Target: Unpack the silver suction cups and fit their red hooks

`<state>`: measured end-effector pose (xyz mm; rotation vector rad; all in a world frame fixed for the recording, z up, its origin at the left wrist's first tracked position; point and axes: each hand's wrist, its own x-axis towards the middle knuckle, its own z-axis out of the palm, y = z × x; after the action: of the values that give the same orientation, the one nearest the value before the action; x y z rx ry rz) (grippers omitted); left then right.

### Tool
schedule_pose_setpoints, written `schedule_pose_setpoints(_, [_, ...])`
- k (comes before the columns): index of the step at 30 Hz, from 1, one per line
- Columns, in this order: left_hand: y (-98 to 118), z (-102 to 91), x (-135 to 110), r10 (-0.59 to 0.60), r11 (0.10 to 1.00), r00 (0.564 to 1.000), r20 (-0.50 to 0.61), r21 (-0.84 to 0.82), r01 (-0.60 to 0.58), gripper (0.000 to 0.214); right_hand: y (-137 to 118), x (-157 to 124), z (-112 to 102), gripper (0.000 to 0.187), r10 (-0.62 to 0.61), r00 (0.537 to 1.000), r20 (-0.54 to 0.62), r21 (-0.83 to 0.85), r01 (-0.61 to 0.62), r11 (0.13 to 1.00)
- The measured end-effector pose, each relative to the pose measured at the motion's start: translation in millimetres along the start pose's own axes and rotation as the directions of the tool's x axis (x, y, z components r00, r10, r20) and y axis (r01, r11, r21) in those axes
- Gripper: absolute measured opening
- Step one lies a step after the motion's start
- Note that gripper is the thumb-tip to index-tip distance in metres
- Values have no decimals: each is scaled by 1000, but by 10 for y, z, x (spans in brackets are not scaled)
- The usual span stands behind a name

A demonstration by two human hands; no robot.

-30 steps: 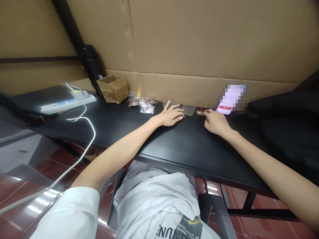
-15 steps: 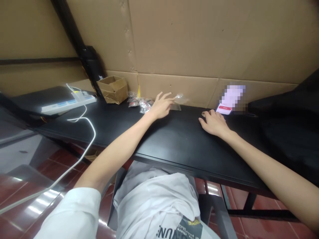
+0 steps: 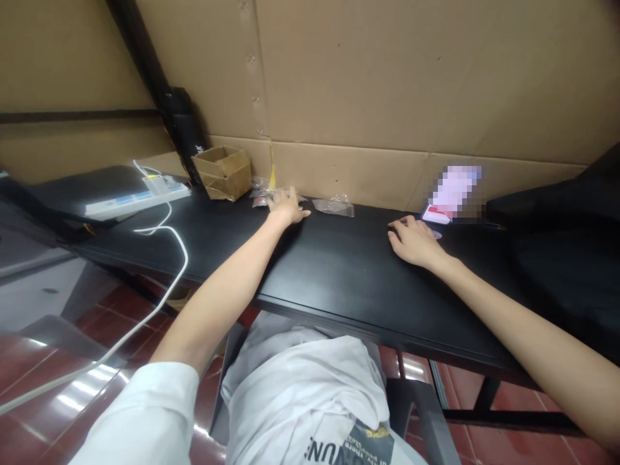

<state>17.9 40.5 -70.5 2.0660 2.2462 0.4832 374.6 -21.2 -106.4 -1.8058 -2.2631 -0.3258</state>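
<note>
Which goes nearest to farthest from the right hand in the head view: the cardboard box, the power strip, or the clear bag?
From the right hand:
1. Clear bag, to its left along the wall.
2. Cardboard box, farther left, at the back.
3. Power strip, farthest left.

A black desk runs beneath tan cardboard across the frame, with a brown box and a white power strip banded in blue at upper left. Clear packets show red flecks beside a yellow tag. A red-and-white card sits at right. Dark red tile gleams at lower left; a white shirt bears dark print at bottom.
</note>
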Motion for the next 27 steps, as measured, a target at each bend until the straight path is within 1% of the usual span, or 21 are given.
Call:
schedule_pose_setpoints(2, [-32,30,19,-13,1000,1000,-13,3,13,77,17,8,25,51,-11,1000,-19,8,11,1000])
schedule_pose_setpoints(5, [-79,38,34,-14,1000,998,-69,-12,13,52,29,13,41,51,-14,999,-31,13,15,1000])
schedule_pose_setpoints(7, [-120,18,41,-11,999,994,-106,-49,6,34,21,9,33,51,-11,1000,-23,7,11,1000])
schedule_pose_setpoints(8, [-143,-1,45,-12,997,991,-133,-73,2,29,13,6,26,52,-8,1000,-16,5,8,1000])
schedule_pose_setpoints(10, [-181,-54,55,-12,993,976,-216,-114,-13,25,-7,-3,8,53,1,1000,2,6,-1,1000])
schedule_pose_setpoints(12, [-185,-118,62,9,988,949,-317,-144,-58,24,-31,-15,-17,53,6,1000,-5,17,-6,1000])
schedule_pose_setpoints(14, [-126,-166,55,58,967,918,-392,-205,-149,25,-66,-30,-60,53,-15,998,-60,40,18,999])
schedule_pose_setpoints(15, [-67,-172,40,91,943,909,-407,-257,-209,26,-93,-40,-92,54,-39,994,-102,60,45,997])
schedule_pose_setpoints(16, [12,-160,16,129,907,906,-404,-322,-273,26,-128,-53,-130,55,-72,987,-146,91,86,992])
schedule_pose_setpoints(18, [211,-80,-66,221,796,908,-357,-472,-379,26,-228,-88,-217,56,-160,964,-211,182,200,963])
schedule_pose_setpoints(19, [322,-15,-123,277,734,908,-315,-541,-412,27,-291,-109,-259,56,-214,952,-221,236,265,935])
schedule_pose_setpoints(21, [530,135,-251,384,639,898,-216,-640,-427,31,-425,-152,-315,51,-319,930,-184,328,364,872])
schedule_pose_setpoints(22, [616,207,-315,425,612,888,-173,-668,-423,34,-487,-170,-322,49,-356,922,-149,366,386,847])
schedule_pose_setpoints(24, [732,316,-421,463,584,877,-127,-701,-409,30,-579,-190,-294,45,-380,919,-104,433,386,815])
schedule_pose_setpoints(25, [760,346,-457,467,575,877,-115,-714,-400,29,-601,-189,-262,44,-372,923,-103,467,375,801])
schedule_pose_setpoints(27, [769,364,-492,459,554,883,-98,-746,-370,26,-600,-166,-190,42,-316,939,-133,541,337,771])
